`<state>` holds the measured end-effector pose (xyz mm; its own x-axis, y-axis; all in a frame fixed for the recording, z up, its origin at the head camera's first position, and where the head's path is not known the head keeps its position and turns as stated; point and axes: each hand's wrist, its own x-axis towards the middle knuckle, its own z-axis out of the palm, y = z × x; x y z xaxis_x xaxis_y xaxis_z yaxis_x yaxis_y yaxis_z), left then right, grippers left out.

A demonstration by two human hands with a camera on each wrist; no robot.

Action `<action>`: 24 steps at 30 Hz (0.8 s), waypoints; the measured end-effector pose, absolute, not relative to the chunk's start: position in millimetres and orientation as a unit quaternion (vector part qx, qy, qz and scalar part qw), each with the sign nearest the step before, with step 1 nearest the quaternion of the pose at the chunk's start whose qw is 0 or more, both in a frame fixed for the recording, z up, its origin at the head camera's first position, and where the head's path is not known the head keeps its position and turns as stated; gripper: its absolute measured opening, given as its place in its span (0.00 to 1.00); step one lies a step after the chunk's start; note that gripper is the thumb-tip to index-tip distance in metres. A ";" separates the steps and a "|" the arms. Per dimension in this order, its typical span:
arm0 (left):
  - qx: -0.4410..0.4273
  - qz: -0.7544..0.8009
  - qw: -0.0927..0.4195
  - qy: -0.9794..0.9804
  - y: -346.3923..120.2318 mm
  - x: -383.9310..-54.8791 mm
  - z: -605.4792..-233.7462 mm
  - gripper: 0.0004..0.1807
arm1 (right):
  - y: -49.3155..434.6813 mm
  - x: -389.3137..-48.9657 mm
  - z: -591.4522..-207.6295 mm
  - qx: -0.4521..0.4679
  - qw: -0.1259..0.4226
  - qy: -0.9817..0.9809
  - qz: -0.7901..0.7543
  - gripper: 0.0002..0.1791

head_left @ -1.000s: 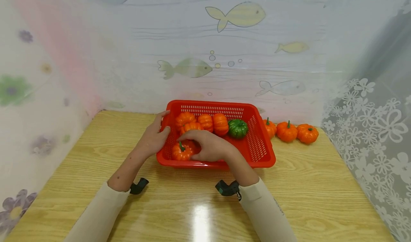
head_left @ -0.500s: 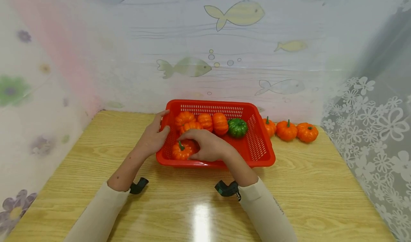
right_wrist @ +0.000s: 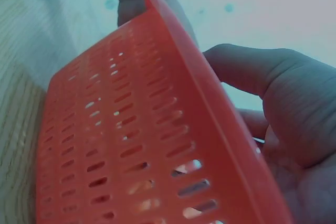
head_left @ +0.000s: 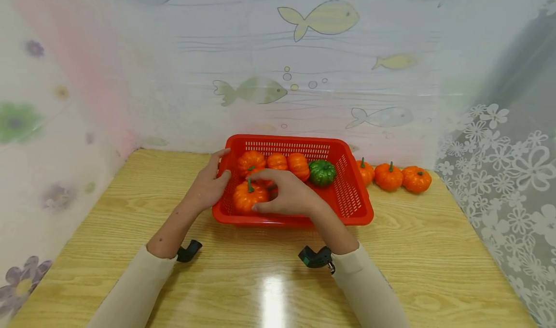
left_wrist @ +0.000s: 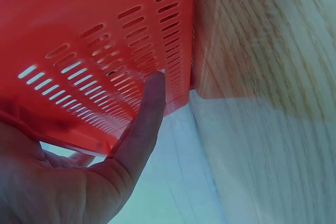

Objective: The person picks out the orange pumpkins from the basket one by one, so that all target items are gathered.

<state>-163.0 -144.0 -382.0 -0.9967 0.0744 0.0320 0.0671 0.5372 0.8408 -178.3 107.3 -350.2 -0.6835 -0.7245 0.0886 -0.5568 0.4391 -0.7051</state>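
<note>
While R grip (head_left: 288, 192) holds pumpkin (head_left: 246, 197), L grip (head_left: 206, 188) basket (head_left: 282, 221), wood tbl (head_left: 434, 255) shiny, fish-print wall (head_left: 260, 120) bhnd.

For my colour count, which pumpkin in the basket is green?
The rightmost pumpkin in the red basket; all other visible pumpkins are orange.

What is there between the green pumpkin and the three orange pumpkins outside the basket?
The perforated side wall of the red basket stands between them, in the head view.
</note>
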 end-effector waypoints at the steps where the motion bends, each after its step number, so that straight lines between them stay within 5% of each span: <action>1: 0.041 0.481 0.004 0.876 -143.8 -163.3 -382.1 0.34 | 109.0 -177.8 -349.9 -0.382 0.110 0.842 -0.365 0.34; 24: 0.033 0.482 0.008 0.876 -143.7 -164.5 -382.2 0.34 | 182.4 -158.4 -334.6 -0.353 0.037 0.856 -0.377 0.36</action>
